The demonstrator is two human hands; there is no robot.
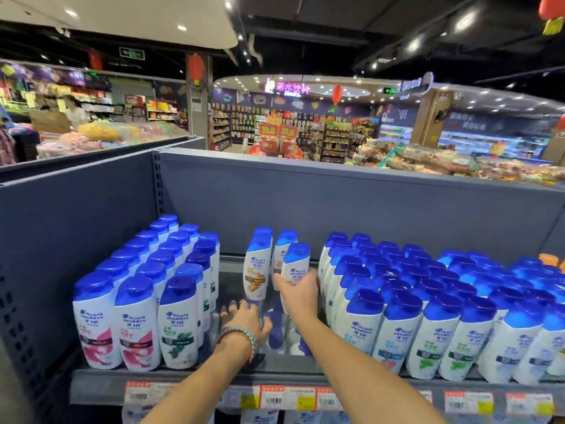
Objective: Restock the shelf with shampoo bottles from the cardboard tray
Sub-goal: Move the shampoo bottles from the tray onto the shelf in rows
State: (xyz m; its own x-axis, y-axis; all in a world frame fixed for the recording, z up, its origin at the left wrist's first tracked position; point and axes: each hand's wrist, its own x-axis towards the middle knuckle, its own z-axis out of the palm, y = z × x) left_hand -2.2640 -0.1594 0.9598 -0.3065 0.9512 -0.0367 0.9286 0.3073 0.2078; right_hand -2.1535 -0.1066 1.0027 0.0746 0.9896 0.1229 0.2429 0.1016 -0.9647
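Shampoo bottles going into the open gap on the shelf.

Right hand point(301, 293) is reaching forward with its arm extended, fingers clasping a tilted shampoo bottle point(295, 264) around its lower body, mid-shelf near the back panel. Left hand point(244, 321), wearing beaded bracelets point(241, 339), is lying low with fingers spread loosely, its thumb touching the base of a second bottle point(256, 264) standing just beside. Full rows point(397, 301) are flanking the gap toward the shelf point(183, 384) front edge.
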